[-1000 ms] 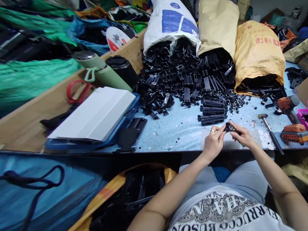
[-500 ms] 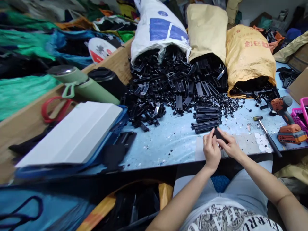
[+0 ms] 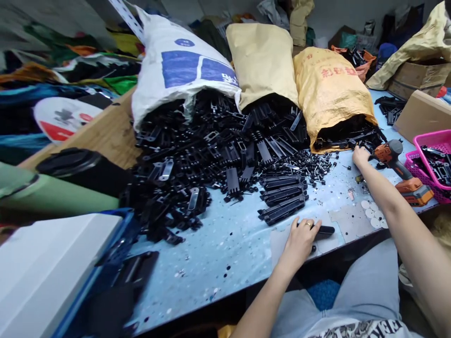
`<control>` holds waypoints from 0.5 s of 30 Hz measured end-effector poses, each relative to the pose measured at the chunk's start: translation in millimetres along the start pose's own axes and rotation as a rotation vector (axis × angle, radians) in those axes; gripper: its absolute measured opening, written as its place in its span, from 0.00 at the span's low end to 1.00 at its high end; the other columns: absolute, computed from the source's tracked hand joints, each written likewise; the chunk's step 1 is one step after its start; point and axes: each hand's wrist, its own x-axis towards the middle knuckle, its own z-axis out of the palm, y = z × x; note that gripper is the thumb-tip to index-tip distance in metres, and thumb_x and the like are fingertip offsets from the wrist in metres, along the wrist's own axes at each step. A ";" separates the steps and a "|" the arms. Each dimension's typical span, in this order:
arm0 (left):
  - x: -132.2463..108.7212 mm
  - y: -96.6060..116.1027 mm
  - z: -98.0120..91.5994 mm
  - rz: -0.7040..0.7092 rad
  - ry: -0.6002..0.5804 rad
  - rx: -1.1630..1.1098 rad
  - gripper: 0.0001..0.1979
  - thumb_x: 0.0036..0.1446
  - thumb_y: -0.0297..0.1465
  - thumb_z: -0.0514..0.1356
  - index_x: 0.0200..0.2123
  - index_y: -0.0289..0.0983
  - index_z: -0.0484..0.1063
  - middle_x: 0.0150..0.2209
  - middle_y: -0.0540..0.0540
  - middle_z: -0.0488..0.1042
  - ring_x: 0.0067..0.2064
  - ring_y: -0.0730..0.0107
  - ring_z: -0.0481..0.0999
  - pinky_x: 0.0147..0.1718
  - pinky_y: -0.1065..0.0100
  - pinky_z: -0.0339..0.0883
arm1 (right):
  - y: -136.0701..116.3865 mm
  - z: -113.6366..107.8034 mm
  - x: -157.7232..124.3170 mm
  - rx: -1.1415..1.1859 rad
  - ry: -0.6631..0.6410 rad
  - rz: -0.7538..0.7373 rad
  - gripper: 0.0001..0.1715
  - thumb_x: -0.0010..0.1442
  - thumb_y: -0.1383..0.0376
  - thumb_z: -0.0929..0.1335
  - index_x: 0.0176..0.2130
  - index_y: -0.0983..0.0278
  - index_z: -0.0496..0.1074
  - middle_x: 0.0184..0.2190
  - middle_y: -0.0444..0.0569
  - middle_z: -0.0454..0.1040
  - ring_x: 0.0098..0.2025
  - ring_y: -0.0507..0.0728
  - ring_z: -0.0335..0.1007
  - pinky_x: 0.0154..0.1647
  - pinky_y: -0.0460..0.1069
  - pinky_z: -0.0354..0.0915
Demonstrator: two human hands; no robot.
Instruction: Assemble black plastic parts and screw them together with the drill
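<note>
My left hand, with a ring on one finger, is low over the grey sheet at the table's front edge. Its fingers close on a long black plastic part that pokes out to the right. Farther off, my right hand reaches to the mouth of the orange-yellow sack, among black pieces. Its fingers are curled, and what they pinch, if anything, is too small to make out. Several slim black parts lie stacked in a row just beyond my left hand.
Black parts spill from the white sack and beige sack. Right of my right hand stands a cordless drill, near a pink basket. White discs lie in front. A black-lidded cup and white box stand left.
My hands were together around a black part. My right hand has left it and stretched forward right to the orange-yellow sack; my left stays with the part. The view has swung right.
</note>
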 end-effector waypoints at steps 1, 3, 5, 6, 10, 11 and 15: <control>-1.2 0.2 -0.5 -0.019 -0.004 0.014 0.25 0.53 0.16 0.48 0.51 0.40 0.67 0.39 0.42 0.73 0.42 0.61 0.72 0.49 0.51 0.64 | 0.3 0.6 -1.0 -0.024 0.007 0.059 0.13 0.64 0.74 0.56 0.39 0.80 0.66 0.42 0.65 0.67 0.34 0.47 0.66 0.35 0.46 0.59; -8.8 1.1 -0.2 -0.079 -0.011 0.025 0.22 0.55 0.19 0.49 0.51 0.39 0.66 0.36 0.42 0.73 0.39 0.60 0.72 0.43 0.55 0.67 | -4.5 -0.6 -8.8 -0.074 0.031 0.155 0.13 0.62 0.74 0.57 0.40 0.80 0.67 0.44 0.66 0.65 0.35 0.49 0.66 0.34 0.46 0.58; -18.4 1.5 -0.5 -0.118 -0.011 -0.006 0.19 0.58 0.25 0.51 0.53 0.39 0.64 0.38 0.41 0.72 0.41 0.58 0.72 0.40 0.56 0.67 | -15.5 -9.6 -23.8 -0.106 0.053 0.163 0.14 0.60 0.72 0.59 0.44 0.78 0.67 0.47 0.65 0.63 0.39 0.53 0.66 0.36 0.47 0.59; -21.7 1.4 -1.6 -0.124 0.009 -0.035 0.20 0.59 0.29 0.52 0.55 0.39 0.62 0.41 0.40 0.71 0.44 0.57 0.71 0.41 0.57 0.67 | -23.2 -17.8 -34.2 -0.111 0.057 0.135 0.16 0.59 0.71 0.60 0.46 0.76 0.67 0.48 0.64 0.62 0.41 0.55 0.66 0.37 0.48 0.60; -15.4 1.5 -11.2 -0.113 0.298 -0.105 0.26 0.59 0.36 0.53 0.60 0.39 0.53 0.57 0.35 0.61 0.58 0.52 0.62 0.52 0.54 0.62 | -66.5 -65.2 -95.7 0.122 -0.006 -0.204 0.21 0.58 0.67 0.62 0.51 0.68 0.66 0.48 0.58 0.64 0.41 0.57 0.66 0.39 0.50 0.65; -10.1 2.9 -13.5 -0.120 0.376 -0.106 0.27 0.59 0.36 0.54 0.60 0.38 0.53 0.58 0.34 0.60 0.60 0.50 0.59 0.54 0.51 0.59 | -78.7 -75.4 -114.7 0.243 -0.021 -0.294 0.19 0.59 0.66 0.61 0.50 0.66 0.67 0.46 0.56 0.66 0.42 0.57 0.66 0.41 0.51 0.65; 7.3 19.5 -12.4 -0.090 0.436 -0.317 0.16 0.59 0.29 0.51 0.52 0.38 0.62 0.46 0.39 0.70 0.51 0.57 0.69 0.47 0.55 0.66 | -117.9 -83.8 -184.5 0.665 -0.068 -0.352 0.22 0.62 0.60 0.61 0.55 0.60 0.61 0.44 0.52 0.69 0.45 0.56 0.67 0.47 0.53 0.65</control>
